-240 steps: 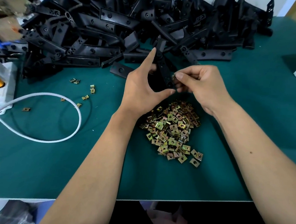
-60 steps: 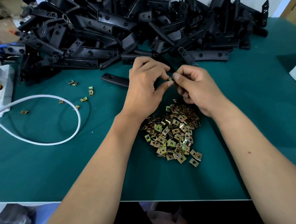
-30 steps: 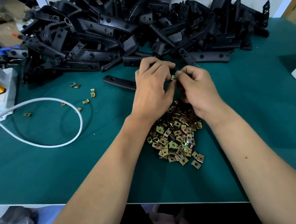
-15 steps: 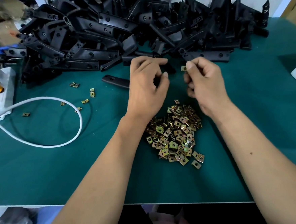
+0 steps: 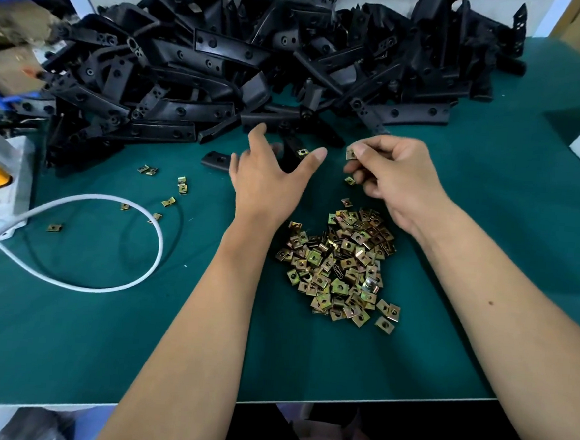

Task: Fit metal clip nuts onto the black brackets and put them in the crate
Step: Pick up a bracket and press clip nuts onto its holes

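While fitting: one nut [image 5: 301, 151] sat on the bracket [image 5: 290, 151].
Left hand [image 5: 267, 177]: spread over that bracket.
Right hand [image 5: 393, 173]: pinched another nut [image 5: 350, 153] beside it.
Left: heaps, crate unseen.

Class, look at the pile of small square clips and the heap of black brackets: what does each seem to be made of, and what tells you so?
Clip nuts: likely thin plated metal, given the yellow-gold iridescent sheen and sharp folded edges. Black brackets: probably moulded plastic, with a matte, faintly glossy black surface and rounded moulded holes; painted metal cannot be ruled out.

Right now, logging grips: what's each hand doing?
Left hand: open, over a bracket.
Right hand: pinching a clip nut.
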A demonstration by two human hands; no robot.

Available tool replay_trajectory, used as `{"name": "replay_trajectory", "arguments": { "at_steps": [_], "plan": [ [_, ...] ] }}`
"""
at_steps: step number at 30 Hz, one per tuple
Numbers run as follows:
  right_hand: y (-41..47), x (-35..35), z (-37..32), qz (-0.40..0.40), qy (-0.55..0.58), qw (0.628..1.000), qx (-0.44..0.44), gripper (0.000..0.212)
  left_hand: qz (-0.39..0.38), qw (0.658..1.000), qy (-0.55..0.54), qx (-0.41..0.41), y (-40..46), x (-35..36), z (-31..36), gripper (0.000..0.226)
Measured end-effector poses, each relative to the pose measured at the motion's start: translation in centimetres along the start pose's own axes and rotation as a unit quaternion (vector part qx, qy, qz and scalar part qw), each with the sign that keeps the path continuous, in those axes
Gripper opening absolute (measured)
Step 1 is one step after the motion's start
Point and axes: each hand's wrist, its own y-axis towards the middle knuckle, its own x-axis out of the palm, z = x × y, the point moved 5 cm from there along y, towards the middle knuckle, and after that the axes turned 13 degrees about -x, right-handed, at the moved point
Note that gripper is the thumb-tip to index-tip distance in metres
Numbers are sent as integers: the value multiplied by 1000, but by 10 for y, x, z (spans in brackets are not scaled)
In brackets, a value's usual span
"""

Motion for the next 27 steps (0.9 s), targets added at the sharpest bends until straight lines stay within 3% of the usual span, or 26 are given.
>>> {"name": "replay_trajectory", "arguments": {
  "at_steps": [6,13,19,27],
  "plan": [
    [-2,1,0,-20,-2,1000,9,13,-61,996,-61,-13,9,6,-8,97],
    [-2,-1,0,24,12,999,-24,8,-99,985,-35,136,-12,7,11,102],
    [-2,0,-4,63,-1,994,-84,7,-105,980,-25,166,-20,6,20,102],
    [-2,-3,-6,94,-15,990,-101,10,-113,976,-16,187,-21,10,21,104]
  ]
}}
